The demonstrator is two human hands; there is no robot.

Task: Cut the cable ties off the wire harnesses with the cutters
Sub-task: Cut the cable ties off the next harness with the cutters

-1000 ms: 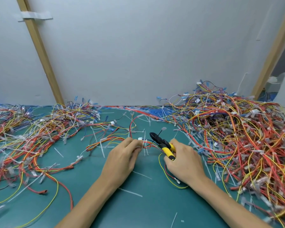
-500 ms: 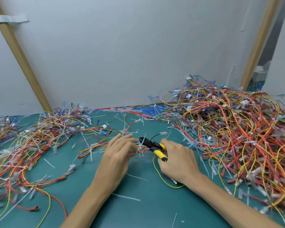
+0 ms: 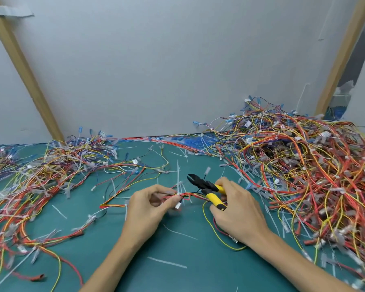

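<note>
My left hand [image 3: 150,209] pinches a red, orange and yellow wire harness [image 3: 185,194] at the middle of the green mat. A white cable tie [image 3: 178,186] stands up from the harness just beside my left fingertips. My right hand [image 3: 238,209] grips the yellow-and-black cutters [image 3: 207,186] by their handles. The black jaws point up and to the left, a little above the harness and apart from the tie. The harness runs on under my right hand, where a yellow wire loops out below.
A tall heap of tangled harnesses [image 3: 299,161] fills the right side. A flatter spread of harnesses [image 3: 40,182] covers the left. Several loose white tie offcuts [image 3: 167,262] lie on the green mat [image 3: 177,245]. A grey wall with wooden battens stands close behind.
The view has shifted, so the scene sits differently in the frame. My hands stay together on the harness, and the cutters' jaws now point clear above it.
</note>
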